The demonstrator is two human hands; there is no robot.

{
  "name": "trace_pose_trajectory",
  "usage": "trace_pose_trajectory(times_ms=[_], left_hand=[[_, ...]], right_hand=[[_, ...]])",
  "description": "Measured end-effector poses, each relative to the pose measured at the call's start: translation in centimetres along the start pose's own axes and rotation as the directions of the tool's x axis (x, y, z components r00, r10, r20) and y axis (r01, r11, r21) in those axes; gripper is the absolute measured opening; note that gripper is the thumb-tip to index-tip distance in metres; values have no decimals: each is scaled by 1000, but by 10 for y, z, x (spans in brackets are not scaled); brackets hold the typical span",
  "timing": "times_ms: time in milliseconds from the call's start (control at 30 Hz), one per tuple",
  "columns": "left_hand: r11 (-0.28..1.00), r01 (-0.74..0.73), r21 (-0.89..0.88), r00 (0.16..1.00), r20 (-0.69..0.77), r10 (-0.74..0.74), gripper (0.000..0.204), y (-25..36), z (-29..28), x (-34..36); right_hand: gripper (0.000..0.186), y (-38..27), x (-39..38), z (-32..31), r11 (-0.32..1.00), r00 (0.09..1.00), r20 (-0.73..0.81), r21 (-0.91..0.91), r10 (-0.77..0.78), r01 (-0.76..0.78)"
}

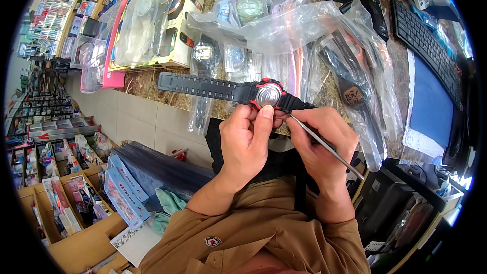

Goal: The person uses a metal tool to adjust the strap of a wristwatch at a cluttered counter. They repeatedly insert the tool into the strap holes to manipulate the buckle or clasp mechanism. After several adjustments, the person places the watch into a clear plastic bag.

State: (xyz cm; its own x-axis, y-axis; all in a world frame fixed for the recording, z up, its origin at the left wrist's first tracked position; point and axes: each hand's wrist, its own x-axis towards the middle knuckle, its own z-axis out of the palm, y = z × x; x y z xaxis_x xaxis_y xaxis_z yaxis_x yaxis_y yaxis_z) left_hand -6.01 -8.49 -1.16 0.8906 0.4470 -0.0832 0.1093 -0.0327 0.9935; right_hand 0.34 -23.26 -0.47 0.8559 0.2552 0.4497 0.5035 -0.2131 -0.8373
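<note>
the left hand (244,144) is clamped on the watch (269,95), thumb against its metal back. the long strap (198,85) reaches out to the left of that grip. just to the grip's right, the right hand (328,133) is closed around a thin metal tool (328,148), its tip near the strap joint; i cannot tell whether they touch. beyond the grip, clear bags (304,25) lie on the counter (152,83); far right of it sits a keyboard (428,45).
</note>
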Motion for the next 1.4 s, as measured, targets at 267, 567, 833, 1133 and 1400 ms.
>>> trace_pose_trajectory(times_ms=[267,567,833,1133,1400], left_hand=[[1000,7,-29,1000,-16,-8,25,2,-2,2],[986,128,-106,992,15,-127,27,14,-4,5],[984,137,-117,991,21,-136,28,14,-5,6],[990,81,-118,996,51,-75,25,9,-2,3],[999,20,-38,1000,15,-19,26,1,-3,1]], right_hand=[[24,9,7,-3,992,988,89,-3,-128,129],[26,13,7,1,972,969,99,-25,-228,232],[25,13,7,1,972,967,105,-8,-232,234],[18,12,6,0,994,993,-39,-6,-111,111],[17,12,7,-2,993,993,-42,-23,-113,112]])
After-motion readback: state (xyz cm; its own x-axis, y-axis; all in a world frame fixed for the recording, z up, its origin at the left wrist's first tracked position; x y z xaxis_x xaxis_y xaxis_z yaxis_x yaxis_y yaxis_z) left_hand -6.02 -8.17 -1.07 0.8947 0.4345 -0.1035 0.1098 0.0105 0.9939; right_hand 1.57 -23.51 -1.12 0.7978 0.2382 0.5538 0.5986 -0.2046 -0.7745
